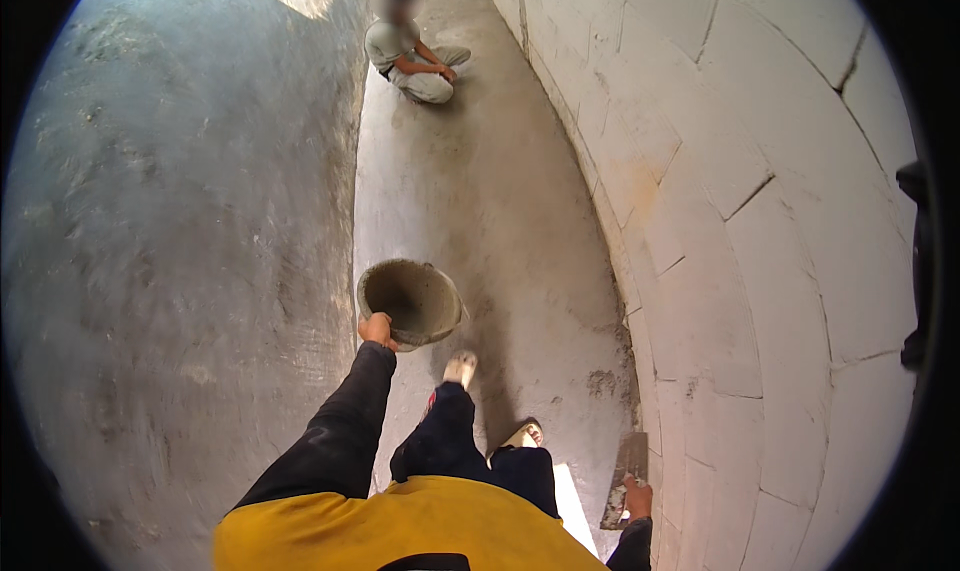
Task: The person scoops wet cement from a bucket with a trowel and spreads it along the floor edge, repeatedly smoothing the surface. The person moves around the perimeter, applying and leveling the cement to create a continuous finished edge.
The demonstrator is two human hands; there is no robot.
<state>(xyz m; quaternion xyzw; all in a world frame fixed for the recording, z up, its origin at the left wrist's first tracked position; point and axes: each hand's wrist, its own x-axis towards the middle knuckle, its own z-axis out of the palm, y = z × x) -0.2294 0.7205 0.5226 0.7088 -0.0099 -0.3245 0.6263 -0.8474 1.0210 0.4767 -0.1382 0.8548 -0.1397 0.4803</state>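
Note:
My left hand [377, 330] is closed on the near rim of a bucket [440, 306], round and crusted with grey mortar. The bucket hangs in front of my legs with its mouth tilted toward me; its dark inside shows no clear contents. Low on the right, my right hand [637, 498] grips a plastering trowel [628, 459] with a flat, rectangular, mortar-smeared blade. Most of its handle is hidden by my fingers. The trowel is close to the block wall; I cannot tell whether it touches.
A grey plastered wall [200, 221] runs along my left, a pale block wall [720, 241] along my right. Between them lies a narrow concrete floor [530, 201]. At its far end a person [410, 61] sits by the left wall. A white strip [572, 506] shows beside my leg.

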